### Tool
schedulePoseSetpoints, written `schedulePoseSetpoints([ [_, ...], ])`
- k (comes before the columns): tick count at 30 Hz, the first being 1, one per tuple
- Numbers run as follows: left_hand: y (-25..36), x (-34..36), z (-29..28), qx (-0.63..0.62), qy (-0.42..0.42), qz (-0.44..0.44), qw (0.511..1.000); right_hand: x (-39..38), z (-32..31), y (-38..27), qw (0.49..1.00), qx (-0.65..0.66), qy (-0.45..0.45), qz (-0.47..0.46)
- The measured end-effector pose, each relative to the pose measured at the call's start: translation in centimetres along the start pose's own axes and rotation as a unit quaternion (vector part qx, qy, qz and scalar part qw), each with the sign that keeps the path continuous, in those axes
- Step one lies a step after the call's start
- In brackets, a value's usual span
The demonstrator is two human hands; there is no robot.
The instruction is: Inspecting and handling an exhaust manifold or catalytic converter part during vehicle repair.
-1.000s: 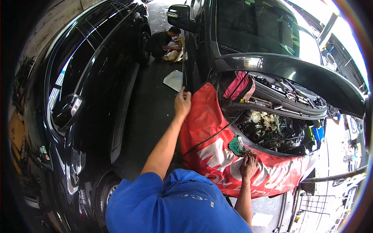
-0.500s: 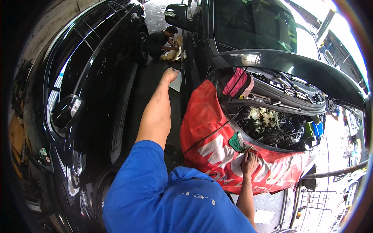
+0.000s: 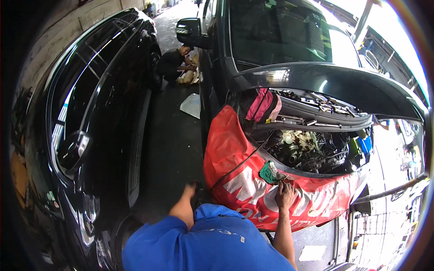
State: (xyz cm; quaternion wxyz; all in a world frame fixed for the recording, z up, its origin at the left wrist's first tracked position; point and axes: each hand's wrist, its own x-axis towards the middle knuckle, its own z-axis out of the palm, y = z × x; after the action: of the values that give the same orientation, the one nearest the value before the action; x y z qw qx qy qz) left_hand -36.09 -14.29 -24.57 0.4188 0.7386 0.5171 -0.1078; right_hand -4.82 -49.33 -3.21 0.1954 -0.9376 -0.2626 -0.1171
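My left hand point(image 3: 191, 189) is low between the two cars, blurred and partly in shadow, so its fingers cannot be made out. My right hand point(image 3: 285, 194) rests on the red fender cover point(image 3: 226, 149) at the dark car's front, fingers curled just below a crumpled green-and-white rag point(image 3: 270, 173); what is under the fingertips is unclear. Above it the engine bay point(image 3: 307, 149) is open under a raised hood point(image 3: 330, 77). Several tools point(image 3: 294, 121) and a pink-and-black cloth bundle point(image 3: 258, 105) lie along its back edge.
A black car point(image 3: 97, 135) stands close on my left, with a narrow floor strip point(image 3: 169, 149) between the cars. A person point(image 3: 174, 63) crouches farther along it, hands at tan pieces. A pale flat sheet point(image 3: 190, 105) lies nearer. A long dark bar point(image 3: 389, 192) crosses at right.
My left hand has dropped from beside the fender, reaching forward, back toward my body. My right hand stays by the green rag. The view has shifted slightly.
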Motion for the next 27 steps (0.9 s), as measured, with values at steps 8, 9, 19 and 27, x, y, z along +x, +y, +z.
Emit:
schedulePoseSetpoints([
  [8, -4.5, -5.2, -19.1, -0.678, 0.312, 0.025, 0.665, 4.3, -4.0, -2.0, 0.929, 0.35, 0.077, 0.088],
  [9, 2.4, -6.4, -22.2, -0.665, 0.339, 0.073, 0.662, 5.4, -5.3, -2.5, 0.937, 0.319, 0.091, 0.106],
  [19, 35.2, -24.4, -22.3, -0.673, -0.037, 0.46, 0.578, 3.8, -18.1, -27.0, 0.862, 0.394, 0.158, -0.276],
  [27, 35.1, -21.7, -21.6, -0.585, -0.056, 0.359, 0.725, 6.3, -19.6, -13.7, 0.748, 0.624, 0.209, -0.086],
])
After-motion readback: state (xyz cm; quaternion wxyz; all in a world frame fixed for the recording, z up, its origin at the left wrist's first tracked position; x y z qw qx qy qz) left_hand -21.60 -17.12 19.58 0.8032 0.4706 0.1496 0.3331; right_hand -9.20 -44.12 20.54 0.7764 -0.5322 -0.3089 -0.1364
